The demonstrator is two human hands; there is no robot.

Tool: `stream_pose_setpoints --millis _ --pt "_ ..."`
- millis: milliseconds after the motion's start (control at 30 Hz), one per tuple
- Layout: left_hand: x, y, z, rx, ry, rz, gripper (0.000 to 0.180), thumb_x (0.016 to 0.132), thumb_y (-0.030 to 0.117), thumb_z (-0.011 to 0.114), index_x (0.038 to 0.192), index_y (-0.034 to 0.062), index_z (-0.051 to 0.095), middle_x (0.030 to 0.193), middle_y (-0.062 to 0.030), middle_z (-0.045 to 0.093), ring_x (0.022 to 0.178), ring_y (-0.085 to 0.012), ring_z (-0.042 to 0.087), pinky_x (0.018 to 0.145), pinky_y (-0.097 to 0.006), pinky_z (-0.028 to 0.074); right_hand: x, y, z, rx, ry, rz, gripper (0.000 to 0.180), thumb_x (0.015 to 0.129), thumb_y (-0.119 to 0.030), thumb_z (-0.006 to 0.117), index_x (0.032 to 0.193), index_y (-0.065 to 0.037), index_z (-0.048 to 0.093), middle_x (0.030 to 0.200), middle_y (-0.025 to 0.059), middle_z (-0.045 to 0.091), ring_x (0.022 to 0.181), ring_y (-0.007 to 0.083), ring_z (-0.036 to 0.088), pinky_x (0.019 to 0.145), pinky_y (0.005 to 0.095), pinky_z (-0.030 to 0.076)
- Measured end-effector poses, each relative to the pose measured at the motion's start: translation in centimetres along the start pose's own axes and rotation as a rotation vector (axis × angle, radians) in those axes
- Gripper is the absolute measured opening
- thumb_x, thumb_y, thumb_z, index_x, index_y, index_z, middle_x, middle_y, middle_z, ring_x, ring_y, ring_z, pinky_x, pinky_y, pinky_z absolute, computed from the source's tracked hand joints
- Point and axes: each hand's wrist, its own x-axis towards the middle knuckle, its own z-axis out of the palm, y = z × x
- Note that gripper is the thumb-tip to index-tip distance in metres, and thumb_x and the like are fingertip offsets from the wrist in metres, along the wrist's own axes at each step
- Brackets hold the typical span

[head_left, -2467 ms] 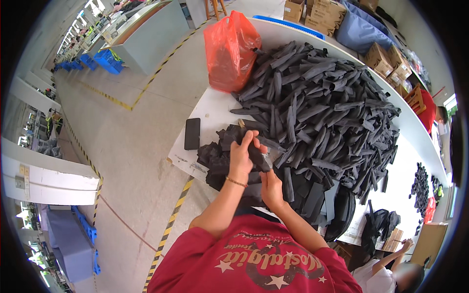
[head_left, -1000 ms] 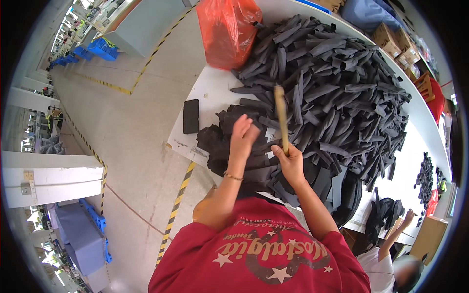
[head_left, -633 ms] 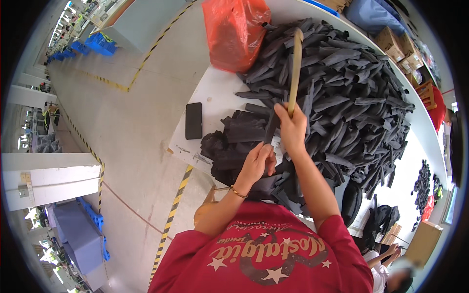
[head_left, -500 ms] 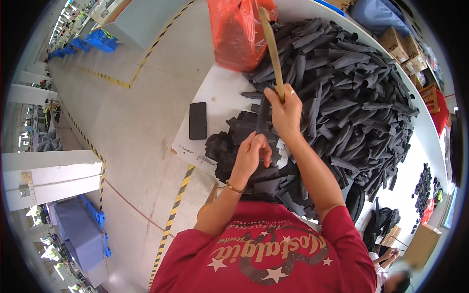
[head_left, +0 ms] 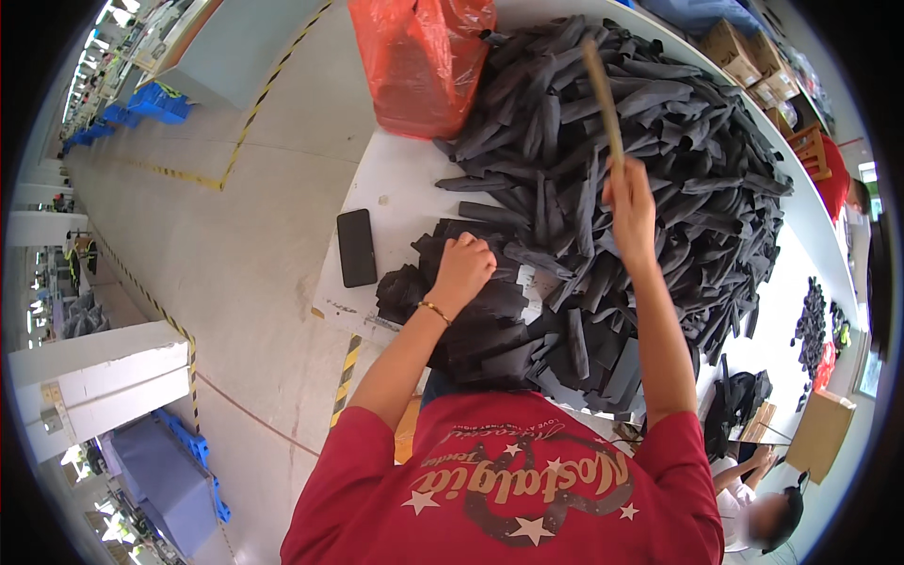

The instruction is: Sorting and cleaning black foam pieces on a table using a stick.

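My right hand [head_left: 631,212] is closed round a long, flat, tan stick [head_left: 604,94], which looks like wood or bamboo. It points up and away over a large heap of dark grey fabric tubes [head_left: 678,132]. Motion blurs the stick and fingers a little. My left hand [head_left: 464,266], with a bracelet at its wrist, has its fingers curled down on a pile of flatter dark fabric pieces [head_left: 485,325]. Whatever lies under those fingers is hidden. To the left of that pile, a black phone [head_left: 356,248] lies on the white table [head_left: 395,179].
A red plastic bag [head_left: 419,71] stands at the table's far left. On the right are a black backpack [head_left: 734,405], a cardboard box [head_left: 819,433] and a seated person [head_left: 758,504]. Cardboard boxes [head_left: 730,52] sit at the far right. Striped tape [head_left: 347,377] marks the floor.
My hands were close together on a dark fabric strip by the stick. They have parted: the right moved rightward with the stick, the left went down to the pile. The view has shifted slightly.
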Motion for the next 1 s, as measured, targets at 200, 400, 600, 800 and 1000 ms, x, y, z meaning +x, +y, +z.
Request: stream_pose_setpoints --millis 200,400,600,800,1000 --pt "1.5 -0.2 -3.9 -0.462 -0.052 -0.095 0.008 0.070 0.010 0.073 0.074 0.0055 0.067 0.079 -0.0038 0.065 0.087 -0.0240 0.057 0.078 -0.034 0.046 -13.2 3.3 -8.4 -0.591 -0.302 -0.195 0.018 0.084 -0.010 0.064 0.102 -0.011 0.067 0.072 0.0088 0.056 0.066 0.0285 0.060 0.057 0.0386 0.047" --pt "1.6 2.3 -6.8 -0.591 -0.168 -0.204 0.008 0.075 0.010 0.072 0.080 0.0039 0.068 0.083 -0.0024 0.065 0.095 -0.0212 0.053 0.089 -0.034 0.042 -16.1 4.1 -10.7 -0.639 -0.320 -0.276 0.020 0.084 -0.014 0.066 0.103 -0.013 0.066 0.071 0.0071 0.055 0.064 0.0266 0.060 0.054 0.0386 0.047" --pt "1.1 5.8 -7.3 -0.521 -0.158 -0.054 0.009 0.075 0.012 0.071 0.078 0.0052 0.068 0.083 -0.0035 0.065 0.098 -0.0229 0.054 0.089 -0.034 0.042 -16.7 4.1 -10.0 -0.638 -0.339 -0.350 0.022 0.084 -0.013 0.065 0.106 -0.011 0.066 0.073 0.0076 0.057 0.066 0.0259 0.060 0.057 0.0380 0.048" --pt "0.5 15.1 -7.4 -0.112 0.172 0.290 0.036 0.072 0.012 0.075 0.105 0.0087 0.061 0.109 -0.0050 0.059 0.116 -0.0259 0.050 0.101 -0.041 0.035 -18.1 4.1 -3.6 -0.126 -0.360 -0.119 0.025 0.087 -0.011 0.062 0.111 -0.003 0.063 0.082 0.0144 0.066 0.071 0.0290 0.064 0.064 0.0355 0.050" --pt "-5.2 12.1 -2.0 -1.923 0.431 -0.558 0.031 0.087 0.010 0.066 0.114 0.0028 0.053 0.094 -0.0077 0.058 0.091 -0.0247 0.063 0.086 -0.044 0.054 -22.2 3.2 -1.0 0.164 -0.432 0.113 0.023 0.091 -0.010 0.061 0.108 0.005 0.061 0.078 0.0186 0.063 0.066 0.0237 0.060 0.062 0.0332 0.047"
